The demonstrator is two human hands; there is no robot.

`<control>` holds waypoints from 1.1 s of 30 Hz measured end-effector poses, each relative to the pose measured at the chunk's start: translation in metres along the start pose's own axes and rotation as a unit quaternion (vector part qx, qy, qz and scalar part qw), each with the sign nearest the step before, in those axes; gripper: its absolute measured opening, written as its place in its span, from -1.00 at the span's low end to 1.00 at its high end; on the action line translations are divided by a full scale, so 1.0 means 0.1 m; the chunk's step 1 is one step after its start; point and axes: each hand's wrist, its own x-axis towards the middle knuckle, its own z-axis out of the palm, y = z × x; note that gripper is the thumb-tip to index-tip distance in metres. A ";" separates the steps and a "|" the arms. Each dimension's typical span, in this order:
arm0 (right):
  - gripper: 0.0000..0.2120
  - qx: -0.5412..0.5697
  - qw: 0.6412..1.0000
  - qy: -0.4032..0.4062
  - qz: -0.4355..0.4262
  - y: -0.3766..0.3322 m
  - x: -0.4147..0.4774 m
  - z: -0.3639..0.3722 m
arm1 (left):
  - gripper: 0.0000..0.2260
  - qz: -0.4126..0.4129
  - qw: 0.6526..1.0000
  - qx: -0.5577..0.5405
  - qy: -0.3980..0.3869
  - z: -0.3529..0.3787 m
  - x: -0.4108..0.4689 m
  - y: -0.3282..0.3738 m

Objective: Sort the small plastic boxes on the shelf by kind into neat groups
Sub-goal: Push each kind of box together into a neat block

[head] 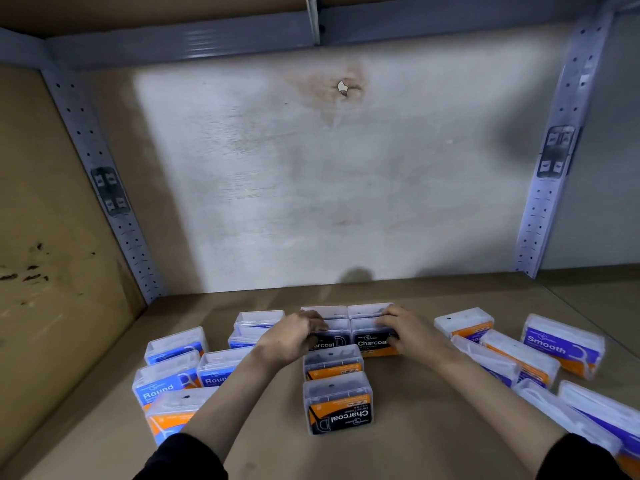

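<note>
Dark sleeves (194, 457) flank two loose Charcoal boxes (337, 407) on the shelf (415, 427). Beyond, left hand (294, 332) and right hand (410, 329) each curl round one of the paired Charcoal boxes (372, 342), apparently squaring them together. Judged next: align the loose two.

This looks like a shop's store room, because a big shelf (433, 299) with grey metal posts (550, 188) full of little holes holds lots of small plastic boxes (337, 405) of just a few kinds.
</note>
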 end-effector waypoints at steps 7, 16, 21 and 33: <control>-0.74 0.050 0.995 -0.029 -0.078 -0.38 -0.18 -0.16 | -0.78 0.020 0.998 -0.057 -0.008 -0.12 -0.13 0.06; -0.63 0.012 0.984 -0.069 -0.166 -0.64 -0.57 0.01 | -0.81 0.034 0.994 -0.097 -0.042 -0.09 -0.26 0.18; -0.67 -0.015 0.989 -0.045 -0.142 -0.46 -0.72 -0.06 | -0.75 0.011 0.996 -0.078 -0.041 -0.08 -0.20 0.28; -0.68 -0.029 0.994 -0.083 -0.063 -0.31 -0.78 -0.25 | -0.73 -0.001 0.997 -0.029 -0.075 -0.06 -0.02 0.51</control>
